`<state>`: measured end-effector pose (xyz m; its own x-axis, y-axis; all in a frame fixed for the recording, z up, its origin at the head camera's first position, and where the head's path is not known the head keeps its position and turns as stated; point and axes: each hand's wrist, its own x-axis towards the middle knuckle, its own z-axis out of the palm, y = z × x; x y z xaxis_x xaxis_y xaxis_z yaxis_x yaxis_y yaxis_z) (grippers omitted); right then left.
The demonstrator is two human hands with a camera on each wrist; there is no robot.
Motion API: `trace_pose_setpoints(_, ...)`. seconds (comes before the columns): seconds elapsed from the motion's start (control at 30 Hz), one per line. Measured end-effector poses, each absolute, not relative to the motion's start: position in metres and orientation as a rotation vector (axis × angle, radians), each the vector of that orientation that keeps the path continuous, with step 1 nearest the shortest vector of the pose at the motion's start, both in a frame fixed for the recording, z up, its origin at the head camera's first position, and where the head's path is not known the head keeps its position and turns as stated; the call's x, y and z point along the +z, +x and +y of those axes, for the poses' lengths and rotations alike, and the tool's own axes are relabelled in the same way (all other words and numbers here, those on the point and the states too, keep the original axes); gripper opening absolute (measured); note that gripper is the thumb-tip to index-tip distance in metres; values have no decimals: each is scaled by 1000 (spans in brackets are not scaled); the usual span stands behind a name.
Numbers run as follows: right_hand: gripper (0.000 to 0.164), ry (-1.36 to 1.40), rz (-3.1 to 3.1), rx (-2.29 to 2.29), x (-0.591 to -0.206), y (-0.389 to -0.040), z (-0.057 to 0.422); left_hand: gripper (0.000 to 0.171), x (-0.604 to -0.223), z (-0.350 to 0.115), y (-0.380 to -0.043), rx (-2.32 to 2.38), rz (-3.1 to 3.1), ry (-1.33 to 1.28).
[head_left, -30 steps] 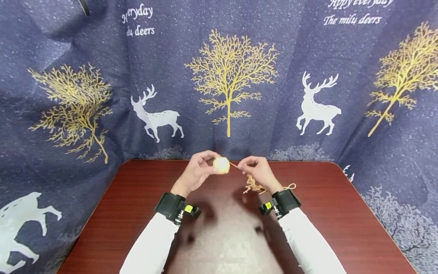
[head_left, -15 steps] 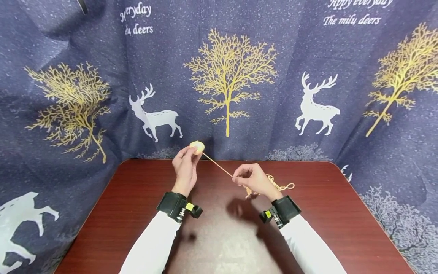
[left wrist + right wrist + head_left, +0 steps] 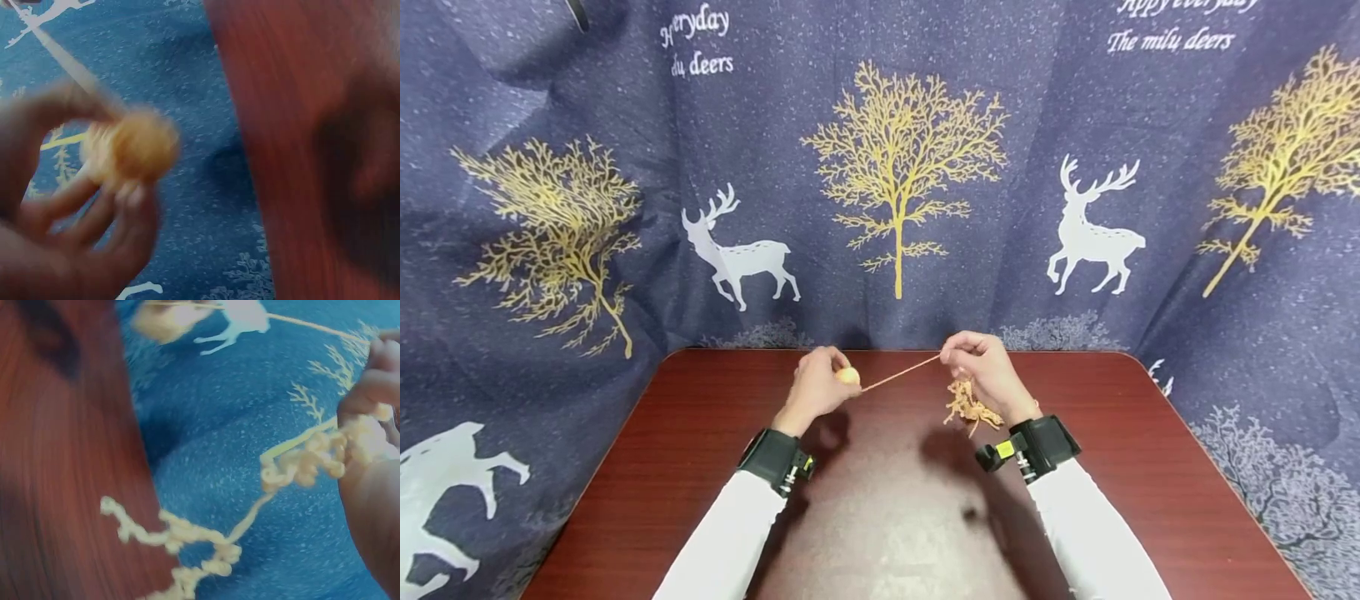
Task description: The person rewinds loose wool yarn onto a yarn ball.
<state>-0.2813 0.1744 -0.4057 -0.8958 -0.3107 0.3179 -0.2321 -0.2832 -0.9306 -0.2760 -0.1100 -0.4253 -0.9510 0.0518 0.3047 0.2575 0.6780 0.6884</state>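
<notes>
My left hand (image 3: 817, 385) grips a small pale-yellow ball of yarn (image 3: 140, 147) between thumb and fingers, above the far part of the table. From the ball a taut strand of yarn (image 3: 901, 372) rises to the right. My right hand (image 3: 988, 371) pinches that strand at its fingertips. Below the right hand hangs a loose, kinked tangle of the same yarn (image 3: 970, 404), which the right wrist view shows dangling from the palm in curly loops. The left wrist view is blurred, with the thumb and fingertips touching opposite sides of the ball.
A reddish-brown wooden table (image 3: 1112, 467) lies under both hands. Behind its far edge hangs a dark blue curtain (image 3: 955, 250) printed with gold trees and white deer. Both wrists wear black straps with small cameras.
The ball in my left hand went left and up, then came down and turned over. The strand between the hands has lengthened. My right hand dipped slightly, then rose to the right.
</notes>
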Motion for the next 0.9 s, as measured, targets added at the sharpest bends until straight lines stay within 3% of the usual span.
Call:
trace_pose_setpoints(0.23,33,-369,1436,-2734,-410,-299,176,24,-411,-113,-271,-1525,-2832,-956)
trace_pose_setpoints(0.37,30,-189,1339,-2835,-415,-306,175,26,-402,-114,-268,-1800,-2740,-1291)
trace_pose_setpoints(0.5,18,-98,1738,-2752,-423,-309,170,29,-397,-115,-267,-2202,-2452,-1420)
trace_pose_setpoints(0.6,7,-226,2312,-2425,-429,-307,168,29,-397,-114,-268,-2496,-2083,-1404)
trace_pose_setpoints(0.7,8,-498,2744,-1986,-433,-302,166,30,-399,-111,-269,-2699,-1692,-1285)
trace_pose_setpoints(0.8,13,-749,2895,-1648,-434,-296,163,36,-398,-106,-269,-2800,-1394,-1021)
trace_pose_setpoints(0.9,14,-921,2880,-1431,-431,-290,160,31,-395,-99,-271,-2810,-1182,-689)
